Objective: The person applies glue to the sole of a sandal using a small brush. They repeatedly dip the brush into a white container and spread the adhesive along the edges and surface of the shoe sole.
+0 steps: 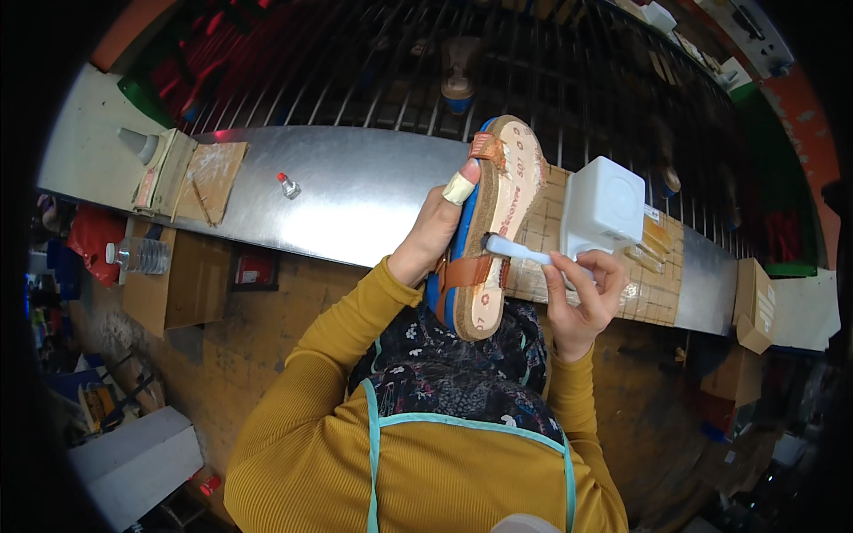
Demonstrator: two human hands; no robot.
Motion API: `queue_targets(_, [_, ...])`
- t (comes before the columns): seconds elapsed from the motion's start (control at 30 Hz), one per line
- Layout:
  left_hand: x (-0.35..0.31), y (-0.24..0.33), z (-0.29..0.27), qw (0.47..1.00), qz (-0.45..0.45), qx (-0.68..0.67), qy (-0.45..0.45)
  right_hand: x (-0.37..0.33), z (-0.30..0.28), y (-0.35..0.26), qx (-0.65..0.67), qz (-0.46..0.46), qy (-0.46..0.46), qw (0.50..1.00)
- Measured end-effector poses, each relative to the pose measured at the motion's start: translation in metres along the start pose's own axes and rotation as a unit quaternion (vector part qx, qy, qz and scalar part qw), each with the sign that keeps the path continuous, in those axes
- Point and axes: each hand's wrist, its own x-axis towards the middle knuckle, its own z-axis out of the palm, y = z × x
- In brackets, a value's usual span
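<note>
Mustard-yellow ribbed knitwear [311, 426] covers the worker's shoulders and arms, with a dark flowered apron edged in turquoise [453, 391] across the front. Just beyond, above the lap, I see a brown-strapped sandal with a pale sole and cork edge [511, 213], held in the air with its stamped face turned up and its broader end pointing away from the body. A bright blue form [460, 231] shows along its left side. The left hand [434, 229] grips that side, fingers closed on the sandal, the thumb (wrapped in pale yellow tape, I notice) just below the upper strap. Opposite, the right hand [591, 298] pinches a slim brush with a whitish handle [524, 252] between thumb and fingers, its dark tip at the sole's left edge, above the lower strap.

Farther on stretches the long, shiny steel table [355, 195]. On its right part lies a tan, grid-lined sheet [644, 302], bearing a blocky white plastic container [607, 200]. Well to the left stands a tiny clear bottle with a red cap [288, 186]. Past the table run dark, parallel metal bars [355, 98], where another shoe with a blue base [458, 75] sits in shadow.
</note>
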Motion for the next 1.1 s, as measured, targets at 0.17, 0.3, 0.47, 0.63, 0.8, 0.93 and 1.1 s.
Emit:
queue_targets(0.17, [0.002,-0.001,-0.005,1.000,-0.014,0.004,-0.008,0.001,-0.007,-0.004,-0.029,-0.022,-0.040,0.999])
queue_targets(0.3, [0.000,0.002,-0.006,1.000,-0.019,0.016,-0.010,0.001,-0.010,0.003,0.019,0.029,-0.103,0.994])
queue_targets(0.47, [0.001,0.001,-0.003,1.000,-0.013,-0.008,0.002,0.001,-0.005,0.007,0.101,0.096,-0.115,0.984])
queue_targets(0.63, [0.001,-0.003,-0.007,1.000,-0.006,-0.006,-0.012,-0.008,-0.004,0.007,0.090,0.084,-0.103,0.987])
queue_targets(0.8, [0.003,-0.003,-0.005,1.000,0.000,-0.001,-0.001,-0.017,-0.002,0.004,0.120,0.106,-0.098,0.982])
queue_targets(0.93, [0.001,0.006,0.001,1.000,-0.004,-0.010,0.000,-0.015,-0.007,0.005,0.117,0.069,-0.105,0.985])
queue_targets(1.1, [0.001,0.007,0.002,1.000,-0.001,-0.003,-0.007,-0.007,-0.002,0.005,0.081,0.069,-0.032,0.994])
